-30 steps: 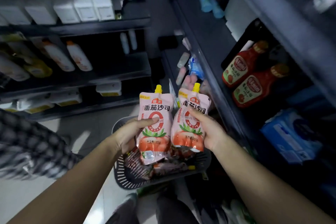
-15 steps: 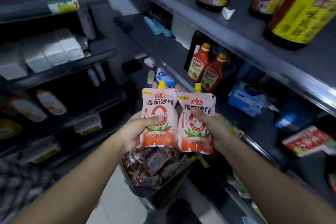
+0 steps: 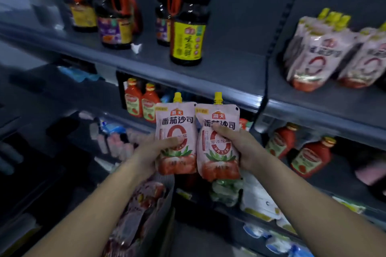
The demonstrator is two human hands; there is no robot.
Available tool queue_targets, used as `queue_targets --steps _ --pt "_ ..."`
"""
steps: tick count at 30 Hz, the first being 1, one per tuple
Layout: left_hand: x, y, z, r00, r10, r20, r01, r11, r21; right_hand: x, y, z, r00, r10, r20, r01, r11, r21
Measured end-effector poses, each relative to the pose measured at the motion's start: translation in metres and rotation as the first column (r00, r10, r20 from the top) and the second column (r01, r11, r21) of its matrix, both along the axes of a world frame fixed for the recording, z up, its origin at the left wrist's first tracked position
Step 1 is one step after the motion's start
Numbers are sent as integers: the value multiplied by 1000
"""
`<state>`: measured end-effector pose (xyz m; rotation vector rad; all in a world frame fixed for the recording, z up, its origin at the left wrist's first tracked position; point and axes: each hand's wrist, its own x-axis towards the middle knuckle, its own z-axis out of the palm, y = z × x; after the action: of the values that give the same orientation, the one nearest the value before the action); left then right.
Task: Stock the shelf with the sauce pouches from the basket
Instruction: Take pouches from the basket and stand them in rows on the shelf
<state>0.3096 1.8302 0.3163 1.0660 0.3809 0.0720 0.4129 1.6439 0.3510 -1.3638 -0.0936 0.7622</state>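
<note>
The left hand [image 3: 153,153] and right hand [image 3: 245,150] each have fingers [image 3: 218,129] curled round an upright sauce pouch [image 3: 176,123], held side by side above the basket [image 3: 168,200]; mid-carry, I'd say, next needing a lift right onto the shelf [image 3: 309,100] beside the stocked pouches [image 3: 313,54].

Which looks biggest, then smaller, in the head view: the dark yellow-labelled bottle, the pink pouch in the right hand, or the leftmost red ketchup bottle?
1. Dark yellow-labelled bottle and pink pouch in the right hand: nearly alike; pouch nearer.
2. Leftmost red ketchup bottle.
</note>
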Motion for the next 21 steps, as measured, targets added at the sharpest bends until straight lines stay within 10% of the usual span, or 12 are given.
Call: queue_targets --steps 21 --pt "185 -332 132 874 -346 341 239 917 318 80 -372 127 819 -447 360 408 895 181"
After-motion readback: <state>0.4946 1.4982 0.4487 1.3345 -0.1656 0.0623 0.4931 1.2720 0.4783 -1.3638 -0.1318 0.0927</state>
